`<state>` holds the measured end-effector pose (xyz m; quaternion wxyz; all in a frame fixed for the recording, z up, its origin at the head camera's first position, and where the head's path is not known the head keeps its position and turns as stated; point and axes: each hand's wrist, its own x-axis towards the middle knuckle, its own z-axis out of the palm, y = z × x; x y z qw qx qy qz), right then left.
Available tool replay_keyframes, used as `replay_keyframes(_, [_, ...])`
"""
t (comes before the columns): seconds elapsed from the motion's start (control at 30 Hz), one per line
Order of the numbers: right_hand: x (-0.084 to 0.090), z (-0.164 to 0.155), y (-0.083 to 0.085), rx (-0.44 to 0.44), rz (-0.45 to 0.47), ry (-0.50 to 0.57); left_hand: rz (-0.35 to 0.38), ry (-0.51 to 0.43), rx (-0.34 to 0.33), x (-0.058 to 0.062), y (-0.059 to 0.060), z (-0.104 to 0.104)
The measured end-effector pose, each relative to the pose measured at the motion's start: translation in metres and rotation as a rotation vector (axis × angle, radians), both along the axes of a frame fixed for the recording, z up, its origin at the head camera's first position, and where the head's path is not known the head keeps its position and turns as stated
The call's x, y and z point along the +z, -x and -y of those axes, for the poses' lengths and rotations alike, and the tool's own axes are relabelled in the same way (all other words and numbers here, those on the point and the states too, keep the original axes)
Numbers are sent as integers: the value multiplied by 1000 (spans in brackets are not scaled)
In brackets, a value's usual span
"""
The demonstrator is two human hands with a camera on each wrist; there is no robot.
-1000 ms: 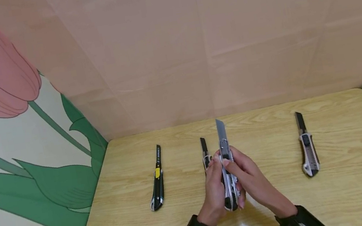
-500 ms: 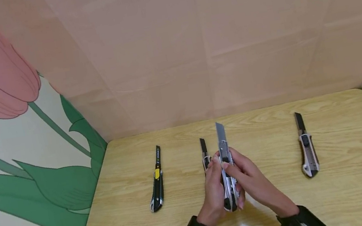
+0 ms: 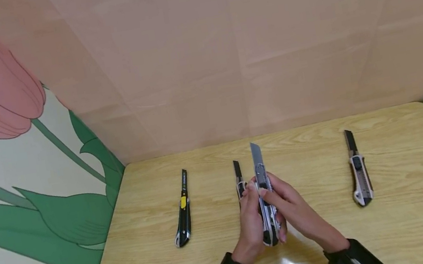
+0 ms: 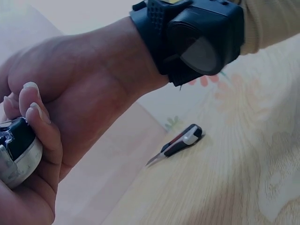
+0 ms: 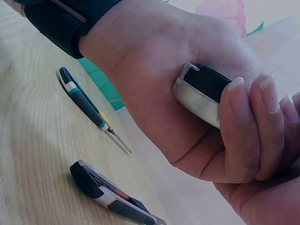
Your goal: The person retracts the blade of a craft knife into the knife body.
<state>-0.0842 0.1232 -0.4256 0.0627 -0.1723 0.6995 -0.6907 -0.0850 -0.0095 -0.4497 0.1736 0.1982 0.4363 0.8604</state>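
A silver-and-black snap-off utility knife (image 3: 268, 223) stands upright between my two hands above the table, its wide grey blade (image 3: 257, 154) extended and pointing away. My left hand (image 3: 249, 228) grips its left side, thumb along the edge. From the right, my right hand (image 3: 303, 214) holds it with the thumb on the front near the slider and the fingers curled round behind. In the right wrist view the black-and-silver butt of the utility knife (image 5: 201, 96) shows beside curled fingers. Much of the handle is hidden by the hands.
A black utility knife (image 3: 183, 216) with a yellow slider lies on the wooden table (image 3: 420, 172) at left. Another black-and-silver knife (image 3: 239, 178) lies partly hidden behind my left hand. A silver-and-black knife (image 3: 360, 179) lies at right. A pinkish wall covering (image 3: 240, 52) rises behind.
Over the last second the right thumb has slid slightly down the utility knife, and the blade shows a little shorter. Both hands keep their grip; the knives on the table have not moved.
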Motion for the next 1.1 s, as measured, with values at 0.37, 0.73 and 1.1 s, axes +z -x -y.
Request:
replay_keyframes(0.37, [1, 4, -1, -24, 52, 63, -11, 80, 62, -1, -1, -1])
replay_keyframes(0.73, [0, 7, -2, -89, 24, 46, 9, 125, 79, -2, -1, -3])
replay_keyframes(1.1, [-1, 7, -2, -105, 6, 46, 12, 151, 70, -3, -3, -2])
